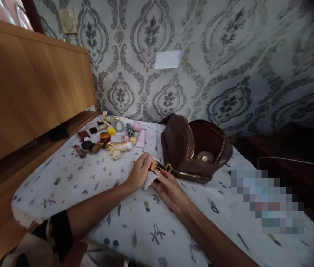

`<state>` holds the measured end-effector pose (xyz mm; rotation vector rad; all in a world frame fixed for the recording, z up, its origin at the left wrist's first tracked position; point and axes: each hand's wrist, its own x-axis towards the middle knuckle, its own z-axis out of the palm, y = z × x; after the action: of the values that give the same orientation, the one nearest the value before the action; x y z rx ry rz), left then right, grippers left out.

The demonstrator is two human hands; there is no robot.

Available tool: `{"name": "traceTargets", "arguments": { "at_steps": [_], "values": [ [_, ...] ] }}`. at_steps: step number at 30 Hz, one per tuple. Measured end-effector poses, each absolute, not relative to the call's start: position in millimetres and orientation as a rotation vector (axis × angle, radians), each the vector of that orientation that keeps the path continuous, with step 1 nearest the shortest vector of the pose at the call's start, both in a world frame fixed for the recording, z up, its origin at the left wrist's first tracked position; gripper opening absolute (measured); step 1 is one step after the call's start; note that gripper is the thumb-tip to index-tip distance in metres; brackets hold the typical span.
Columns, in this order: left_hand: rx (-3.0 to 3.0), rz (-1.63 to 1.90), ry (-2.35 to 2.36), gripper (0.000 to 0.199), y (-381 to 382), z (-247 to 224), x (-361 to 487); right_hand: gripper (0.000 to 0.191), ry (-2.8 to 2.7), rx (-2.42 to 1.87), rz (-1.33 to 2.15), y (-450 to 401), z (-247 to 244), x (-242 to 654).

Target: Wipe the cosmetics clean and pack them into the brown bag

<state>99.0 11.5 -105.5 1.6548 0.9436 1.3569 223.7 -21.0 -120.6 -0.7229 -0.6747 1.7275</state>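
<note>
Near the middle of the patterned white cloth, my left hand (139, 172) is closed round a white wipe (149, 180) and one end of a small brown, shiny item (154, 167). The fingers of my right hand (169, 188) pinch the same item from the right, over the wipe. The fingers partly hide the item, so its exact kind is unclear. Just beyond my right hand sits a brown leather bag (177, 144), its top unzipped and gaping. Several cosmetics lie to the upper left, among them a pink tube (140, 138), a cream tube (122, 147) and a yellow sponge (111, 131).
A wooden cabinet (34, 78) stands along the left side. Patterned wallpaper rises behind the cloth (90, 189), with a white paper (167, 59) on it. A blurred-out object (268, 204) lies on the right, and a white cable (293, 160) runs beyond it.
</note>
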Motion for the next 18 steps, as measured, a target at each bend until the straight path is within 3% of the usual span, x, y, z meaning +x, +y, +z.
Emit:
{"name": "traceTargets", "arguments": {
  "at_steps": [5,8,13,18],
  "values": [
    [1.690,1.333,0.956,0.053,11,-106,98,0.032,-0.608,-0.708,1.732,-18,-118,226],
    [1.736,1.293,0.939,0.051,9,-110,96,0.028,-0.526,-0.685,1.732,-16,-115,229],
    [1.899,1.247,0.904,0.079,10,-117,94,0.037,-0.503,-0.633,1.838,-14,-112,232],
    [1.868,1.288,0.892,0.060,10,-113,93,0.044,-0.603,-0.644,1.852,-15,-110,230]
  ]
}}
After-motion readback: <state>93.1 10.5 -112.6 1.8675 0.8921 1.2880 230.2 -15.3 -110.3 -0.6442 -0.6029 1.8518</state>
